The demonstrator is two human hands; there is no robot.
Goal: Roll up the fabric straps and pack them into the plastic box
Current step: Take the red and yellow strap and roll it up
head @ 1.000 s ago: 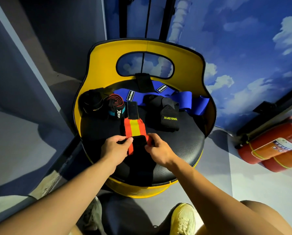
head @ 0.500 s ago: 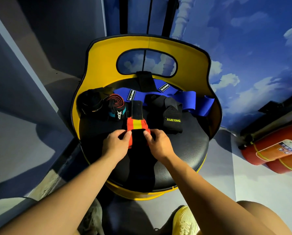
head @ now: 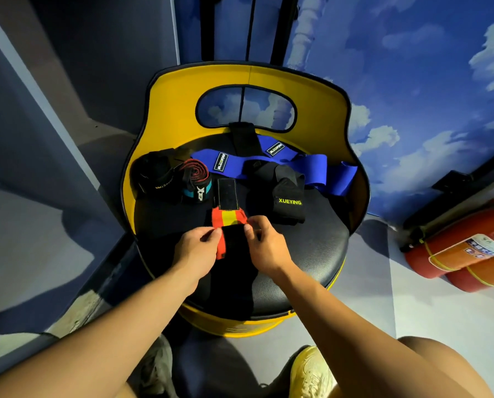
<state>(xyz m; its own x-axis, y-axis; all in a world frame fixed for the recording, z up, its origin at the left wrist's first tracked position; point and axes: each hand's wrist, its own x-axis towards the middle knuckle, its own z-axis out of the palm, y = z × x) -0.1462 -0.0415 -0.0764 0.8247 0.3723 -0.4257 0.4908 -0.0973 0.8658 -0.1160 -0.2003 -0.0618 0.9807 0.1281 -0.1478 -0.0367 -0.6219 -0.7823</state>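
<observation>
While it lies flat at the middle of the black padded seat, the red-and-yellow strap is pinched at its near, partly rolled end by the fingers of the left hand and right hand. It looks light, soft and limp, so the edges are the best hold. Its black hook-and-loop tab points to 12 o'clock. A finished red-black roll sits at 10 o'clock, a loose blue band at 1 o'clock. No plastic box is in view.
</observation>
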